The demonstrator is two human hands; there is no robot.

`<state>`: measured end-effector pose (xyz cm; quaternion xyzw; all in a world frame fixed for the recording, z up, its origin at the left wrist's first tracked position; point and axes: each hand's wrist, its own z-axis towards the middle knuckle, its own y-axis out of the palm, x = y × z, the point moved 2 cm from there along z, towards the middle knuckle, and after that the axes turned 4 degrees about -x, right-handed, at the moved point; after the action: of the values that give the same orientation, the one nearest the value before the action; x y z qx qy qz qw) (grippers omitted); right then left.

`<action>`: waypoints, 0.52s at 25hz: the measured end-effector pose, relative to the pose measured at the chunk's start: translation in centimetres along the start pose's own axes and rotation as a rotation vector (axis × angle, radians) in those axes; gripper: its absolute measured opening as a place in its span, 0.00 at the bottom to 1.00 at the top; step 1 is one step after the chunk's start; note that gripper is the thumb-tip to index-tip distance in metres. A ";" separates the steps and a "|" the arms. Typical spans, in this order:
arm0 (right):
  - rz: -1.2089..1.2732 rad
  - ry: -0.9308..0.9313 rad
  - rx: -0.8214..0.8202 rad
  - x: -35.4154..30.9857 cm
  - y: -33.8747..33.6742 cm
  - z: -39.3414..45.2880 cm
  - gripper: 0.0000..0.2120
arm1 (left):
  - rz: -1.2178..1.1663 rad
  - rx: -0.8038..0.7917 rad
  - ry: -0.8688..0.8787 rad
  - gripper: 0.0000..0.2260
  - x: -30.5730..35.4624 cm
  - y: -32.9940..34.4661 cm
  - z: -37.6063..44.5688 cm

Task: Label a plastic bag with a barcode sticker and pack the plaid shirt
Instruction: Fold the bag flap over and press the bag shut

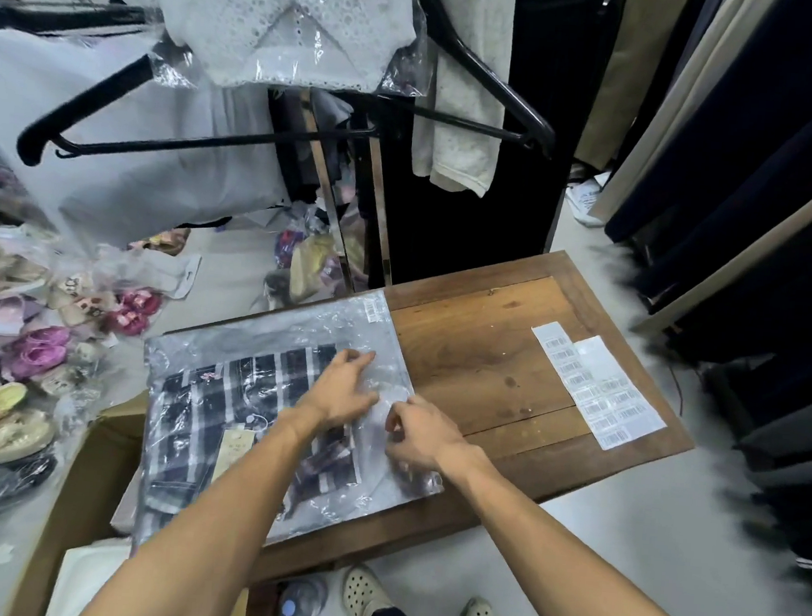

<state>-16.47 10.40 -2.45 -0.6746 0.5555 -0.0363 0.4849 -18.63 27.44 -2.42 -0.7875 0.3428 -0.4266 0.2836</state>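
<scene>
A clear plastic bag [295, 333] lies flat on the left half of the wooden table [488, 353], with a small barcode sticker [371, 311] on its far right corner. Inside it sits the folded dark plaid shirt [221, 414], a beige paper tag showing on its front. My left hand [342, 388] presses flat on the bag over the shirt, fingers spread. My right hand [420, 435] pinches the bag's right edge between thumb and fingers. Sheets of barcode stickers [597, 388] lie on the table's right side.
An open cardboard box [84, 477] stands left of the table. Bagged shoes and slippers [26, 360] are piled on the floor at far left. Black hangers [199, 136] and bagged garments hang ahead; dark clothes hang at right. A water bottle [301, 601] stands by my feet.
</scene>
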 end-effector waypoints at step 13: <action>-0.381 -0.353 0.342 -9.1 8.4 3.3 0.20 | 0.411 -0.118 -0.014 0.29 -5.7 -4.2 2.1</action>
<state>-23.94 20.28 -5.58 -0.6710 0.3120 -0.1017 0.6649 -17.89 34.81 -3.01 -0.7193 0.5184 -0.3334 0.3206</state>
